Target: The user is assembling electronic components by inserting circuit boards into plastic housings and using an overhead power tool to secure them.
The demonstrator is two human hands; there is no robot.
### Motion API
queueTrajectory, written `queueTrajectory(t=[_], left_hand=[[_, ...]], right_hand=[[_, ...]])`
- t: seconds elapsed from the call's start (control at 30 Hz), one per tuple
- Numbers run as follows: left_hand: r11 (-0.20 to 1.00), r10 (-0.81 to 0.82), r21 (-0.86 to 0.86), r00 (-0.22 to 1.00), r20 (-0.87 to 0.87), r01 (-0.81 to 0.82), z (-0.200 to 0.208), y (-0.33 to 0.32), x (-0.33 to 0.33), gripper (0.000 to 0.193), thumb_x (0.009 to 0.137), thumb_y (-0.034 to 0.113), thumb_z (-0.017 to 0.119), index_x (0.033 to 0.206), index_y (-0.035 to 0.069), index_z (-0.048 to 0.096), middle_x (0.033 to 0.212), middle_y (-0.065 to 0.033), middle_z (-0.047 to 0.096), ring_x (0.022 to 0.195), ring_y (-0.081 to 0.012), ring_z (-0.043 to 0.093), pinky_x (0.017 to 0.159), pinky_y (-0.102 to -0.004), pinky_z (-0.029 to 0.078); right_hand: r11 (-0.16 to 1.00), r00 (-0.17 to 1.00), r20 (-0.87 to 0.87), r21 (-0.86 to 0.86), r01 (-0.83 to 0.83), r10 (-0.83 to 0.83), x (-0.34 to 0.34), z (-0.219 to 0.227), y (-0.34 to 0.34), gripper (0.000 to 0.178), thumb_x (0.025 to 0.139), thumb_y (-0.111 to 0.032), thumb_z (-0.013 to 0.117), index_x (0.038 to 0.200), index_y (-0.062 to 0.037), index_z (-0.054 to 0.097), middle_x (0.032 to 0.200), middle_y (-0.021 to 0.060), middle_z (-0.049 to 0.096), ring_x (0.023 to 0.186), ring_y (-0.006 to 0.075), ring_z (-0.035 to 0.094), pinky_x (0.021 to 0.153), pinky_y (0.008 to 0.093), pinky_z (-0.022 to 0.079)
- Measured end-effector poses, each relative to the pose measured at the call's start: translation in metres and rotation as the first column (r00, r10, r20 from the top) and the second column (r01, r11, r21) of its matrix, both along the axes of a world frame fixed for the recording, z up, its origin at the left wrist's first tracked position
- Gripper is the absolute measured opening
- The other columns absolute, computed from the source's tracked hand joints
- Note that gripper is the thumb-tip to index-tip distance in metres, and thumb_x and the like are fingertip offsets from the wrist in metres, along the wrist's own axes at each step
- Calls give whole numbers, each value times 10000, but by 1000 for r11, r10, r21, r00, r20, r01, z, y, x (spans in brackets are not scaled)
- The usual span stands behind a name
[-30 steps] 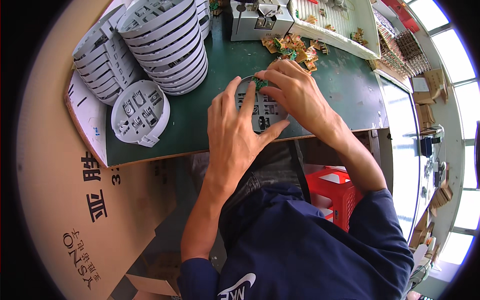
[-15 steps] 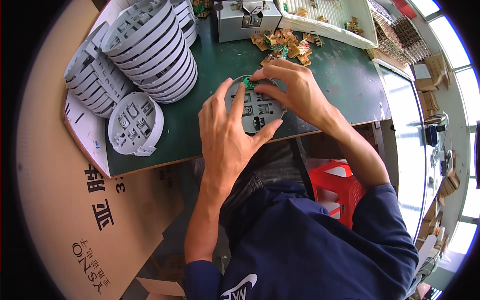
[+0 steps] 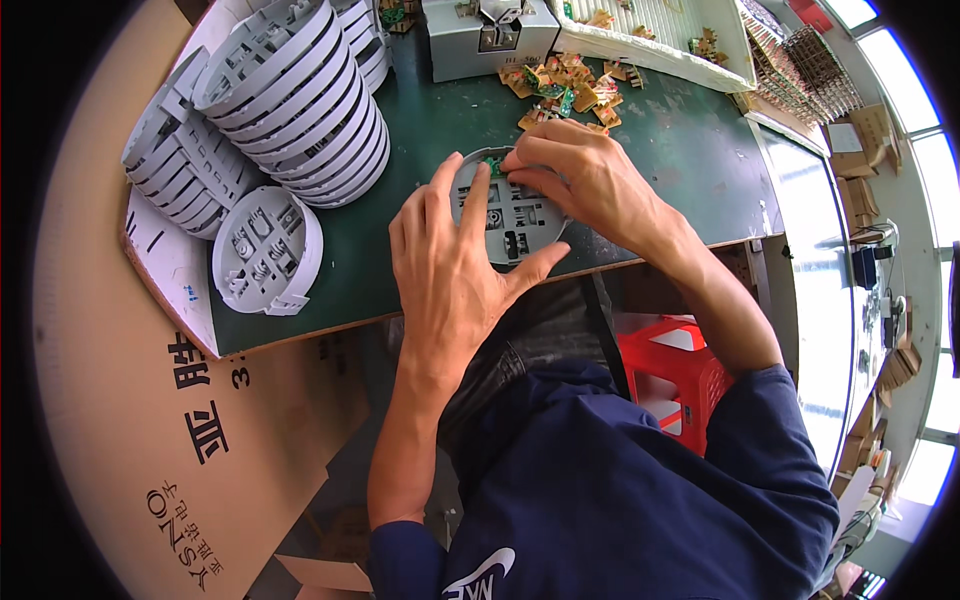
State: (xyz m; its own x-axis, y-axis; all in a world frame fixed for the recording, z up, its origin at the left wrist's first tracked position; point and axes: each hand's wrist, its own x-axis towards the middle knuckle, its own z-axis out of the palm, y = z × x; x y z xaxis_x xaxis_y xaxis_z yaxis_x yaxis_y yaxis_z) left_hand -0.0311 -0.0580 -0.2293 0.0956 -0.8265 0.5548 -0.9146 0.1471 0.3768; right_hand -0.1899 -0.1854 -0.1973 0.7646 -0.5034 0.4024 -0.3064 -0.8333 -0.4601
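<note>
Pinching, apparently, in the head view, a small green circuit board [image 3: 496, 168] with the right hand [image 3: 603, 190]; spanning a round grey plastic housing [image 3: 536, 236] with the left hand [image 3: 450, 255], spread wide. Judged as seating the board in the housing; probably calling next for level alignment and light pressing. Locating the housing between both hands at the dark green tabletop [image 3: 660, 120], with the board just inside the far rim.
</note>
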Motion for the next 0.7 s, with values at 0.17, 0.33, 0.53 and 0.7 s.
queueTrajectory(t=[0.17, 0.33, 0.53, 0.7], left_hand=[[1000, 7, 4, 997, 78, -7, 4, -4, -1, 829, 821, 667, 728, 1238, -46, 658, 1380, -188, 576, 1188, -355, 571, 1012, -487, 463], [1000, -21, -20, 998, 53, 23, -4, -6, 3, 816, 811, 634, 762, 1248, -43, 630, 1390, -202, 572, 1191, -365, 571, 1032, -494, 459], [998, -58, 4, 998, 31, 57, -7, -5, 10, 825, 799, 614, 786, 1281, -30, 605, 1413, -188, 547, 1192, -361, 568, 1042, -491, 452], [997, -76, 24, 996, 41, 75, -3, -10, 6, 868, 796, 671, 757, 1289, -27, 606, 1433, -169, 535, 1194, -353, 564, 1046, -486, 448]], right_hand=[[974, 996, -58, -209, -83, 72, -8, 3, 3, 190, 939, -93, 709, 1119, -39, 735, 1089, 160, 701, 999, 354, 680, 860, 421, 569], [988, 999, 36, 151, 1, -6, -9, 15, -2, 273, 996, -105, 659, 1259, -41, 692, 1239, 127, 708, 1124, 259, 683, 921, 381, 568], [961, 818, 574, 211, -177, 24, 44, 86, -45, 678, 1014, -402, 654, 1466, 44, 416, 1357, 220, 627, 1229, 227, 617, 995, 347, 526], [870, 887, 356, 286, -402, 293, 83, 164, -72, 964, 944, -675, 627, 1405, 156, 463, 1352, 334, 574, 1227, 350, 643, 1012, 369, 545]])
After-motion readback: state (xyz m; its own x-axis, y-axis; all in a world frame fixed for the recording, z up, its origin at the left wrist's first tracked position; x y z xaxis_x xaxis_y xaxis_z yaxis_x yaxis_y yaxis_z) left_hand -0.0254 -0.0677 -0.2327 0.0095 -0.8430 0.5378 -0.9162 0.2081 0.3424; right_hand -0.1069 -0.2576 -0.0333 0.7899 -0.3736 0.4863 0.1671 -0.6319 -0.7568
